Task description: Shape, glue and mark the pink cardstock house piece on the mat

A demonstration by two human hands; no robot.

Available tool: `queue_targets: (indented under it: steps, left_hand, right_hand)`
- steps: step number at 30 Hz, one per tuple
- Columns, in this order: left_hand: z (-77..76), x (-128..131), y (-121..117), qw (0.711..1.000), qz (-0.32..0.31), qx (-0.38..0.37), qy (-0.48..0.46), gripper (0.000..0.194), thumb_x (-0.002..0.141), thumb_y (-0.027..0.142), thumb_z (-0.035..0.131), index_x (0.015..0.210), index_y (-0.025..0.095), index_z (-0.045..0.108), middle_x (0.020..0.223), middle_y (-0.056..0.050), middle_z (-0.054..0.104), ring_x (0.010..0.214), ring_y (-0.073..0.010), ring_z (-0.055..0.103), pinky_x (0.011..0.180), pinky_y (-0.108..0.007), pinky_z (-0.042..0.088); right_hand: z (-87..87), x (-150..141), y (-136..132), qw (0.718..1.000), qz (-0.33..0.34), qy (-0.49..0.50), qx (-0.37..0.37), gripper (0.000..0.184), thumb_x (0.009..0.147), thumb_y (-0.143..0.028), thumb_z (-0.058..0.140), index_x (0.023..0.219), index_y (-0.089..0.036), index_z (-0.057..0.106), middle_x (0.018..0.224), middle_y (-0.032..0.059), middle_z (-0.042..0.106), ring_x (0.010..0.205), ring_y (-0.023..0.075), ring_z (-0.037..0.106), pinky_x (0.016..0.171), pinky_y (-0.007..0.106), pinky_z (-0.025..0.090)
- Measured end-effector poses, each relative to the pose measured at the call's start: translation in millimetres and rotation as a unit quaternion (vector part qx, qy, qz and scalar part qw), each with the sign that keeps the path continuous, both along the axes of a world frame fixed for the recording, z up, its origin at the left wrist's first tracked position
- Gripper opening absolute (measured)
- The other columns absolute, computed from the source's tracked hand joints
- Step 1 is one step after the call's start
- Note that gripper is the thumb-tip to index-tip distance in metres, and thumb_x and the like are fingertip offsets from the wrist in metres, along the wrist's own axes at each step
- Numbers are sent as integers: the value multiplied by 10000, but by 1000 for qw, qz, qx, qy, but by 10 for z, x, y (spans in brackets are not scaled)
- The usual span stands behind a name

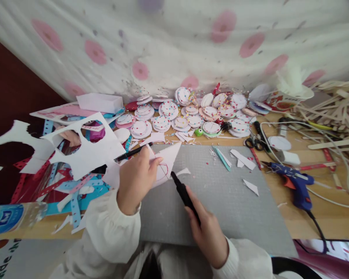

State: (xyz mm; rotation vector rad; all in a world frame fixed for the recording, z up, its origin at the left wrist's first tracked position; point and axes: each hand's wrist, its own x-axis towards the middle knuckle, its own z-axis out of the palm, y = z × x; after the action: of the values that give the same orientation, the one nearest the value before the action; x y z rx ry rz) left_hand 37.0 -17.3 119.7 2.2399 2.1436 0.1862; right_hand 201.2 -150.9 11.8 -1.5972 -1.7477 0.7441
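Observation:
My left hand point(138, 176) pinches a piece of white paper point(171, 155) with a pointed corner, holding it over the grey cutting mat point(221, 217). A curved red line is drawn on the paper, beside my thumb. In my right hand point(205, 228) is a slim black craft knife point(184, 193). Its tip is close to the paper's right edge; whether it touches I cannot tell. A small curved paper scrap point(184, 171) lies by the tip. More white offcuts point(243, 159) and a teal strip point(222, 159) are on the mat.
Several beaded white discs point(168, 110) are stacked along the back. Cut-out white sheets point(81, 151), coloured strips and a plastic bottle point(13, 219) crowd the left. On the right lie a blue glue gun point(293, 180), scissors point(254, 144), a white cable and wooden sticks point(337, 108).

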Motion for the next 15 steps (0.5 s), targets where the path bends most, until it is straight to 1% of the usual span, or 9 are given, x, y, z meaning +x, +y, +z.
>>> queue_targets:
  steps: [2, 4, 6, 8, 10, 12, 13, 14, 15]
  left_hand:
    - [55, -153, 37, 996, 23, 8, -80, 247, 857, 438, 570, 809, 199, 525, 634, -10, 591, 644, -221, 609, 519, -263, 310]
    - [105, -304, 46, 977, 23, 4, -211, 290, 830, 466, 580, 744, 202, 498, 629, 2, 566, 620, -190, 572, 525, -253, 334]
    - [152, -427, 20, 934, 22, -29, -356, 317, 809, 498, 591, 756, 197, 507, 656, 4, 576, 594, -161, 545, 525, -245, 366]
    - [188, -511, -28, 882, 35, -66, -466, 346, 784, 520, 626, 804, 186, 539, 688, 1, 594, 583, -143, 528, 520, -235, 382]
    - [197, -561, -77, 837, 43, -85, -539, 368, 752, 518, 676, 825, 175, 563, 721, -2, 605, 612, -134, 528, 544, -227, 402]
    - [170, -583, -111, 802, 39, -102, -588, 364, 740, 499, 703, 826, 168, 579, 748, -2, 609, 656, -129, 534, 587, -222, 423]
    - [146, -584, -121, 791, 36, -111, -601, 358, 741, 492, 707, 823, 166, 584, 751, 1, 606, 667, -126, 534, 603, -221, 428]
    - [117, -578, -127, 787, 35, -117, -605, 353, 744, 488, 707, 818, 164, 587, 743, 5, 600, 665, -122, 530, 604, -219, 426]
    - [87, -566, -130, 790, 36, -117, -601, 352, 746, 488, 704, 814, 163, 589, 732, 10, 593, 655, -119, 523, 595, -217, 420]
  right_hand:
    - [-11, 71, 15, 999, -22, 24, 10, 499, 969, -208, 364, 1467, -197, 336, 1350, 124, 589, 1201, 213, 599, 909, 329, 562]
    - [-19, 144, 50, 998, -56, 38, 4, 499, 964, -249, 383, 1459, -197, 338, 1355, 133, 581, 1204, 227, 597, 902, 356, 564]
    - [-18, 221, 109, 994, -95, 57, -11, 498, 943, -308, 435, 1421, -184, 373, 1270, 149, 630, 1113, 245, 651, 833, 372, 583]
    - [11, 285, 191, 987, -124, 99, -18, 464, 894, -367, 520, 1307, -166, 459, 1054, 128, 693, 902, 238, 701, 715, 359, 591]
    - [79, 318, 283, 976, -128, 171, -31, 386, 840, -409, 592, 1134, -171, 515, 828, 53, 661, 651, 181, 649, 566, 305, 556]
    - [184, 307, 371, 954, -113, 269, -73, 326, 824, -432, 616, 1009, -192, 496, 716, -14, 587, 492, 113, 532, 446, 247, 478]
    - [244, 284, 411, 939, -100, 317, -94, 315, 820, -440, 624, 965, -200, 480, 678, -36, 557, 468, 96, 497, 430, 231, 455]
    - [302, 252, 448, 923, -82, 358, -113, 314, 816, -448, 632, 929, -205, 468, 649, -52, 532, 464, 88, 482, 430, 223, 446]
    - [357, 212, 482, 909, -61, 390, -130, 320, 806, -454, 644, 896, -209, 460, 626, -63, 513, 463, 84, 475, 430, 219, 442]
